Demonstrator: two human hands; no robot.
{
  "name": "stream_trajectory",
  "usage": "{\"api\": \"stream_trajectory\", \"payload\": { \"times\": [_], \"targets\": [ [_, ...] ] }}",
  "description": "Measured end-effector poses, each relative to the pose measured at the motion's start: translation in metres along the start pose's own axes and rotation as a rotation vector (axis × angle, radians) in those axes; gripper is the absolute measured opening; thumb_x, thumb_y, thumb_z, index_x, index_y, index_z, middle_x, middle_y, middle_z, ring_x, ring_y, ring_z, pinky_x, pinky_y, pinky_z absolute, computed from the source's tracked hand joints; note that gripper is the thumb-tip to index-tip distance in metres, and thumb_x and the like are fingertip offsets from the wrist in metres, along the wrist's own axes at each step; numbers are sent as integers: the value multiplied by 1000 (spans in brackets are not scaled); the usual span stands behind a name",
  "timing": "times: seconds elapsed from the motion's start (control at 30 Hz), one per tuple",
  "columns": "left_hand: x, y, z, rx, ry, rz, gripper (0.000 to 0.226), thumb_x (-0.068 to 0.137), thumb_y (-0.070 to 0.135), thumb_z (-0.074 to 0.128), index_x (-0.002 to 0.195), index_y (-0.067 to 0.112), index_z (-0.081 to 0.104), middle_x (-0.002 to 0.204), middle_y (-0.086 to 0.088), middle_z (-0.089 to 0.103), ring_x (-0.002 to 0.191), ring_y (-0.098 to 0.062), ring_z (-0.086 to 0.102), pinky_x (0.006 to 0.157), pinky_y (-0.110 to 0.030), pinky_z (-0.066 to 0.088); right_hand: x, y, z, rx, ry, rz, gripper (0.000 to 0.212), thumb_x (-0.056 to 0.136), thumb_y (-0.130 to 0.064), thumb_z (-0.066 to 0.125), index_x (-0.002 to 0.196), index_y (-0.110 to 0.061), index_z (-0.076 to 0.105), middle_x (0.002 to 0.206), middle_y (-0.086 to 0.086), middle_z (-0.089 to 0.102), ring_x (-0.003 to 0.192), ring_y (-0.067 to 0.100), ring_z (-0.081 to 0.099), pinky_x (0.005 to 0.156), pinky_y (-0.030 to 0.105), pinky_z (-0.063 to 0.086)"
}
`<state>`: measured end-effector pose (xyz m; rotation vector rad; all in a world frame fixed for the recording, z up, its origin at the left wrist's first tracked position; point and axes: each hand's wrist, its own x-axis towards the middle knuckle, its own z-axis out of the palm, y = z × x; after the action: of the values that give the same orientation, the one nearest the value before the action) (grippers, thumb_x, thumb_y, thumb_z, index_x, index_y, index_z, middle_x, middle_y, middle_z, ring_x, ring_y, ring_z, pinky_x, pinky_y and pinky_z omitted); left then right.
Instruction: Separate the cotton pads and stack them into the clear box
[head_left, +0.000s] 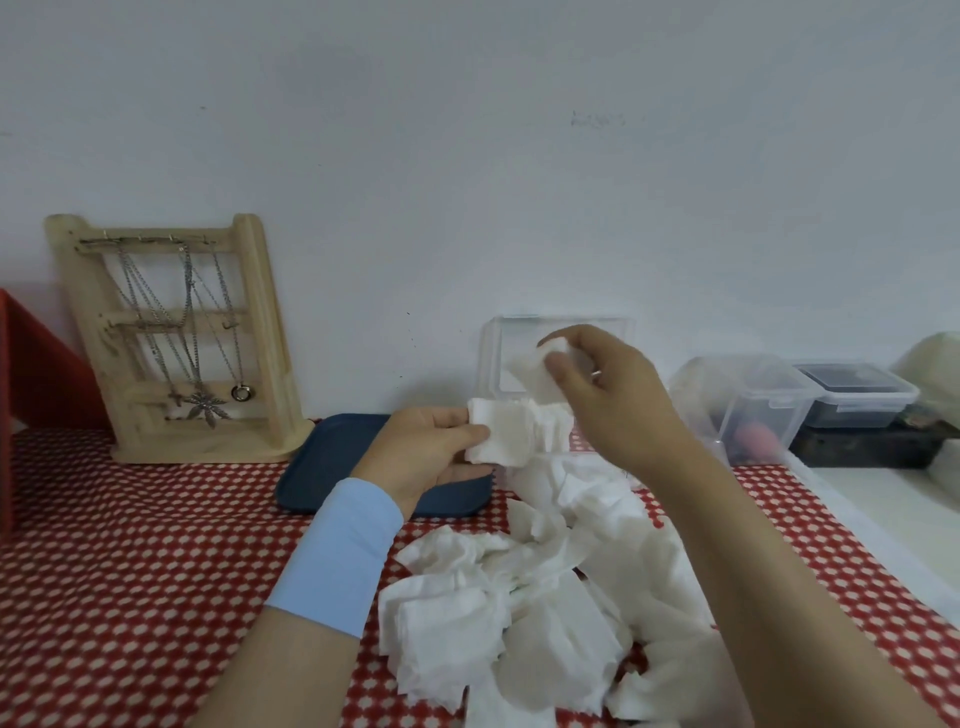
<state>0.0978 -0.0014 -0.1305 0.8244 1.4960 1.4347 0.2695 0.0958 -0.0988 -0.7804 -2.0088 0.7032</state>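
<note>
A pale wall (467, 130) rises behind the counter (130, 571), its top red with white dots; a wooden necklace stand (208, 447) sits near its far-left corner.

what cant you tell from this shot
Head view only:
- Inside of the clear box: hidden by the right hand, the pad it pinches and the bunch of pads the left hand holds.
- Pad count in that bunch: layers too blurred.
- Pale object at the right: cut off by the edge.
- Tub contents: cloudy plastic hides them.
</note>
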Motion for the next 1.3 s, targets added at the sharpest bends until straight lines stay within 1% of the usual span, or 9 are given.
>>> {"api": "stream_trajectory", "payload": {
  "times": [0.07, 0.17, 0.27, 0.4, 0.73, 0.83, 0.93, 1.13, 1.3],
  "targets": [
    [2, -1, -2, -9, 43, 1, 17, 94, 4, 68, 110, 6, 73, 106, -10, 77, 95, -20, 76, 74, -27, 62, 2, -4, -11, 226, 22, 63, 18, 101, -18, 52, 105, -24, 70, 100, -13, 70, 80, 2, 63, 67, 13, 48],
    [1, 0, -1, -37, 15, -3, 19, 93, 5, 69, 112, 4, 72, 106, -11, 77, 95, -21, 76, 73, -28, 62, -1, -12, -17, 437, -183, 136, 20, 100, -13, 59, 113, -22, 71, 97, -4, 69, 70, 5, 62, 58, 20, 49],
    [-3, 2, 5, -62, -99, -2, 21, 97, 11, 64, 114, 2, 71, 105, -13, 78, 98, -24, 76, 77, -31, 63, -3, -11, -6, 356, -324, 173, 35, 91, -16, 74, 124, -27, 67, 93, -2, 71, 69, 3, 65, 60, 21, 52],
    [-4, 3, 8, -84, -171, 9, 26, 101, 15, 57, 117, 0, 72, 110, -17, 76, 104, -29, 74, 85, -36, 62, -3, -5, 4, 135, -232, 110, 42, 82, -24, 83, 117, -38, 65, 88, -13, 64, 68, -9, 60, 63, 8, 48],
    [-7, 7, 9, -200, -208, -16, 39, 96, 34, 60, 118, 4, 70, 115, -18, 74, 106, -29, 73, 91, -43, 60, -4, 0, 9, 172, -163, 90, 33, 80, -29, 85, 108, -38, 68, 99, -14, 65, 61, 3, 58, 58, 20, 53],
    [-9, 8, 6, -29, -294, 55, 39, 86, 21, 72, 122, 5, 67, 118, -12, 74, 110, -26, 72, 92, -38, 60, -2, 5, 8, 129, -216, 174, 40, 85, -37, 79, 121, -32, 64, 102, -11, 67, 63, -5, 63, 60, 15, 51],
    [-8, 7, 3, 93, -236, 79, 37, 87, -1, 73, 121, 11, 66, 114, -11, 75, 104, -24, 74, 87, -36, 61, -2, 8, -3, 186, -392, 229, 38, 86, -29, 80, 122, -24, 70, 100, -4, 76, 87, 8, 73, 77, 22, 58],
    [2, 21, 11, 327, -184, 123, 50, 82, 7, 82, 123, 24, 59, 110, -9, 75, 98, -20, 75, 88, -39, 62, 15, 0, -25, 20, -611, 256, 13, 88, -19, 75, 101, -16, 77, 94, 3, 78, 88, 18, 74, 84, 32, 59],
    [40, 46, 31, 656, -14, 236, 46, 88, 30, 74, 130, 28, 53, 110, 7, 65, 99, -12, 66, 88, -26, 53, 64, 12, -40, -209, -291, 247, 12, 86, -14, 71, 98, -16, 70, 98, 7, 73, 79, 20, 69, 77, 37, 62]
  ]
}}
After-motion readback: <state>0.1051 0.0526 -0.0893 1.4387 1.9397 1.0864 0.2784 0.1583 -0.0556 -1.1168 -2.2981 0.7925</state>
